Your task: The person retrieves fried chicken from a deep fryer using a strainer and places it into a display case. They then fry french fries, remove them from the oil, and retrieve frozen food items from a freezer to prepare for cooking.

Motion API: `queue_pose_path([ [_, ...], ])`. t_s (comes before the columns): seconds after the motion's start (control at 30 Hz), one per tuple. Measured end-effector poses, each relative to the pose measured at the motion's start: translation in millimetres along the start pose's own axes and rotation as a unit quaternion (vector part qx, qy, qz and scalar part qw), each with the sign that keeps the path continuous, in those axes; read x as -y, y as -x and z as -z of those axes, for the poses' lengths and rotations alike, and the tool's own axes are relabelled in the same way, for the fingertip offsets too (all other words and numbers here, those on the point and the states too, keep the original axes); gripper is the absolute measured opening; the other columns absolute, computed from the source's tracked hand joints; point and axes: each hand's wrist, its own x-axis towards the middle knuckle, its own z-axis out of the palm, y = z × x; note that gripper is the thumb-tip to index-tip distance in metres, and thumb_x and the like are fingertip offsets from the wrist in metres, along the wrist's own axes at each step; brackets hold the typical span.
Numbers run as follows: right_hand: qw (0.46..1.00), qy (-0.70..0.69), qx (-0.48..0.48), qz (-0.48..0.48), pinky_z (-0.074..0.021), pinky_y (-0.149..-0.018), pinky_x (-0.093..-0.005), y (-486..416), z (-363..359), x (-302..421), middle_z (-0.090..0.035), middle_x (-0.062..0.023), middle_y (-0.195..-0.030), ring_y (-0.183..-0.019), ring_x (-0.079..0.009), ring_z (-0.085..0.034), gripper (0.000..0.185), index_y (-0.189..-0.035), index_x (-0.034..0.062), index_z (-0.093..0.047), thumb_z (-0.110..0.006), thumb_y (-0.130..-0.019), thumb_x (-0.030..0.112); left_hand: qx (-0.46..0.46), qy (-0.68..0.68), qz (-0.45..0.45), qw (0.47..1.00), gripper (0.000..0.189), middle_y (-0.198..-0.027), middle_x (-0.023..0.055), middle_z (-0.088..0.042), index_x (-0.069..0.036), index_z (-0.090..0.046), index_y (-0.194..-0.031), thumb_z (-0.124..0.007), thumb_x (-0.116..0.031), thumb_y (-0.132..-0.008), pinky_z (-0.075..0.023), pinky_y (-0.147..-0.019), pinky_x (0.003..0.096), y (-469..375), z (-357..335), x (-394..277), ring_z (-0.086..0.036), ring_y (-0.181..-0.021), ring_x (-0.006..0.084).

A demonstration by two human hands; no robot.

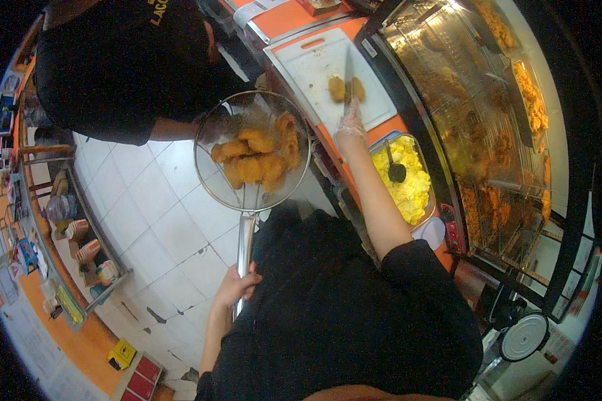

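Note:
My left hand [238, 286] grips the metal handle of a round wire-mesh skimmer [248, 233]. Several pieces of breaded fried food [255, 165] lie in its mesh, held out over the floor. My right hand [351, 131], in a clear plastic glove, holds a knife [349, 70] over a white cutting board [306, 67]. The blade lies between two portions of a brown breaded piece [337, 90] on the board; whether they are fully separated I cannot tell. Crumbs are scattered near the board's handle slot.
Beside my right forearm sits a tray of yellow food [411, 175] with a black-headed utensil [397, 172]. A glass display case [481, 125] lines the right. A person in black [130, 70] stands close at upper left. A shelf with striped paper cups [77, 229] is at left above white floor tiles [180, 225].

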Motion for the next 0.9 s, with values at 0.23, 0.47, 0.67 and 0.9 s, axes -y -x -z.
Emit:
queue_pose_path([
  [0.23, 0.999, 0.011, 0.017, -0.025, -0.0514, -0.088, -0.0507, -18.2, 24.3, -10.6, -0.060, -0.0268, -0.119, -0.101, -0.0421, -0.064, 0.069, -0.157, 0.0238, -0.017, -0.049, -0.096, 0.020, 0.011, -0.002, 0.008, 1.000, 0.028, -0.064, -0.0032, -0.050, -0.014, -0.046, -0.089, -0.069, -0.002, -0.079, -0.0338, -0.038, 0.0239, -0.4, 12.3, 1.5, -0.043, -0.043, 0.0061],
  [0.47, 0.987, 0.135, -0.065, 0.049, -0.0508, -0.091, -0.0525, -65.3, 47.9, -47.1, -0.062, -0.0244, -0.116, -0.104, -0.0429, -0.063, 0.056, -0.145, 0.0125, -0.042, -0.055, -0.091, 0.019, 0.008, -0.008, 0.008, 1.000, 0.027, -0.064, -0.0032, -0.050, -0.013, -0.047, -0.090, -0.069, -0.002, -0.079, -0.0337, -0.038, 0.0237, 0.0, 14.6, 4.5, -0.044, -0.044, 0.0065],
  [0.67, 0.952, 0.243, -0.004, 0.184, -0.0483, -0.098, -0.0480, -80.9, 35.8, -40.3, -0.061, -0.0224, -0.122, -0.114, -0.0371, -0.059, 0.057, -0.139, 0.0070, -0.048, -0.062, -0.085, 0.020, -0.005, -0.013, 0.005, 1.000, 0.026, -0.064, -0.0031, -0.049, -0.012, -0.048, -0.090, -0.069, -0.002, -0.078, -0.0337, -0.038, 0.0237, 3.4, 12.1, 1.8, -0.044, -0.044, 0.0067],
  [0.9, 0.949, 0.168, 0.021, 0.267, -0.0507, -0.094, -0.0476, -84.3, 25.3, -20.1, -0.063, -0.0185, -0.119, -0.112, -0.0374, -0.059, 0.029, -0.114, 0.0112, -0.062, -0.062, -0.088, 0.024, 0.001, -0.007, -0.002, 1.000, 0.025, -0.063, -0.0033, -0.048, -0.012, -0.048, -0.089, -0.068, -0.003, -0.078, -0.0329, -0.039, 0.0234, 1.9, 11.1, 7.0, -0.043, -0.044, 0.0066],
])
